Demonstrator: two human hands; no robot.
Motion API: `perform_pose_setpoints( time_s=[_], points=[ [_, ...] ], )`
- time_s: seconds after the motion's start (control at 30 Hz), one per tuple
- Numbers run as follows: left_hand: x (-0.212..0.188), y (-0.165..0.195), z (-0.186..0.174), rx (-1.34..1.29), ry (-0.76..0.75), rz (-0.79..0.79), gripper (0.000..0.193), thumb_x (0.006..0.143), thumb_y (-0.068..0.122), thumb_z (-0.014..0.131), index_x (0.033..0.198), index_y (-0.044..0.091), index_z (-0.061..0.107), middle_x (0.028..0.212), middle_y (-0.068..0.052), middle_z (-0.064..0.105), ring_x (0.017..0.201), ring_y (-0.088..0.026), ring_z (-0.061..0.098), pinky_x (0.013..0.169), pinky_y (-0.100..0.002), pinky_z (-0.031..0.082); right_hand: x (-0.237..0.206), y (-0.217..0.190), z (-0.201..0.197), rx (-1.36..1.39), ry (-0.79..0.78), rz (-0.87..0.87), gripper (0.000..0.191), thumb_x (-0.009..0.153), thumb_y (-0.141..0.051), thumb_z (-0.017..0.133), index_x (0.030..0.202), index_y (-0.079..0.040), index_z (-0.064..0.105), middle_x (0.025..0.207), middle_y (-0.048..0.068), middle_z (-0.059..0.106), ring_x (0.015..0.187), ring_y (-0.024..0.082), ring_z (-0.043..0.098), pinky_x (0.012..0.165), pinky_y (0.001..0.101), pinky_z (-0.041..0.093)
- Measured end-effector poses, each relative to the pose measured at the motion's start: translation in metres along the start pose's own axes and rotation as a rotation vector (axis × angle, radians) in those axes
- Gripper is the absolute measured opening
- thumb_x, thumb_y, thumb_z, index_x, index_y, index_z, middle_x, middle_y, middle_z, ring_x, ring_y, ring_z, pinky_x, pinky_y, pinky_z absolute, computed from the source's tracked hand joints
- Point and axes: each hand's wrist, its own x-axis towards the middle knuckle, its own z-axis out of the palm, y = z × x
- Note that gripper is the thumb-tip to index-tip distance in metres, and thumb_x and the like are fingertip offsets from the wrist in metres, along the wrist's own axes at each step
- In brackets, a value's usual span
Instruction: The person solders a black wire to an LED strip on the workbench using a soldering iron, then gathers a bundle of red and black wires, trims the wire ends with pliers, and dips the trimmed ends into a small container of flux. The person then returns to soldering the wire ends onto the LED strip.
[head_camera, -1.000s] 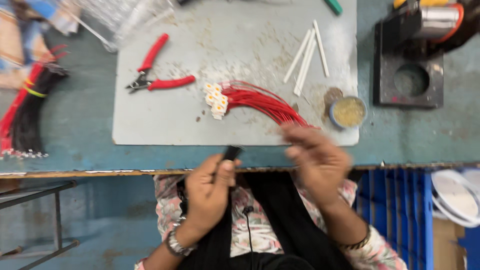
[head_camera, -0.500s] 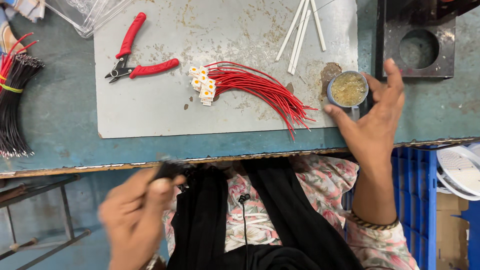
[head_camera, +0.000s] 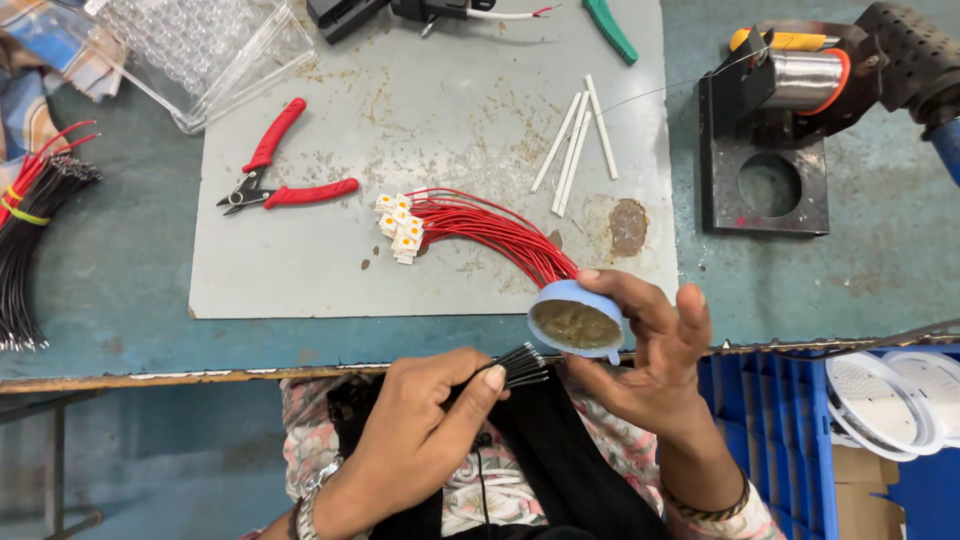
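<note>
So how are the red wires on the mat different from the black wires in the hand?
The red wires lie loose on the grey mat, untouched; the black wires are pinched in a bunch by the left hand. The red wires end in small white and yellow connectors; the black wires show bare tips, aimed at the blue cup held by the right hand. Both are bundles of thin wires.

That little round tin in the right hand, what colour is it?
The little round tin is light blue outside, with yellowish-brown paste inside; the head view shows it.
</note>
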Motion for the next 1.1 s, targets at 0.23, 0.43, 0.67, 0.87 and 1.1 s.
perform_pose_setpoints(
  time_s=[0.23,0.43,0.67,0.87,1.1],
  points=[
    [0.009,0.007,-0.002,0.002,0.009,-0.019,0.027,0.096,0.017,0.062,0.076,-0.002,0.061,0.058,-0.012,0.057,0.048,-0.019,0.053,0.049,-0.035,0.042,0.012,-0.004,0.005,0.26,-0.104,0.132,0.129,0.083,0.014,0.074,0.164,-0.039,-0.012,0.144,0.022,0.053,0.124,0.029,0.066,0.103,0.0408,0.061],
    [0.009,0.006,0.0,0.05,0.082,-0.028,0.031,0.09,0.013,0.065,0.067,-0.003,0.053,0.051,-0.013,0.05,0.041,-0.019,0.045,0.043,-0.037,0.035,0.011,-0.006,0.004,0.305,-0.117,0.175,0.131,0.082,0.014,0.075,0.163,-0.04,-0.013,0.144,0.022,0.055,0.122,0.028,0.067,0.103,0.0404,0.061],
    [0.007,0.002,0.002,0.059,0.1,0.026,0.033,0.093,0.013,0.062,0.067,-0.003,0.049,0.053,-0.014,0.046,0.043,-0.024,0.043,0.046,-0.039,0.034,0.013,-0.009,0.008,0.093,-0.125,0.064,0.131,0.081,0.012,0.076,0.163,-0.036,-0.014,0.14,0.022,0.055,0.119,0.026,0.068,0.101,0.0396,0.059],
    [0.007,0.002,0.003,0.079,0.088,0.042,0.035,0.094,0.013,0.061,0.067,-0.004,0.048,0.054,-0.016,0.044,0.044,-0.025,0.041,0.047,-0.039,0.034,0.013,-0.016,0.01,0.025,-0.114,0.003,0.13,0.082,0.012,0.077,0.163,-0.036,-0.012,0.135,0.021,0.059,0.117,0.027,0.069,0.095,0.0364,0.062],
    [0.009,0.004,0.006,0.102,0.129,0.04,0.036,0.092,0.012,0.062,0.063,-0.003,0.047,0.051,-0.014,0.044,0.04,-0.024,0.041,0.044,-0.038,0.033,0.01,-0.019,0.01,0.027,-0.113,0.005,0.13,0.081,0.013,0.077,0.164,-0.036,-0.011,0.135,0.022,0.058,0.115,0.027,0.07,0.094,0.0361,0.062]
  ],
)
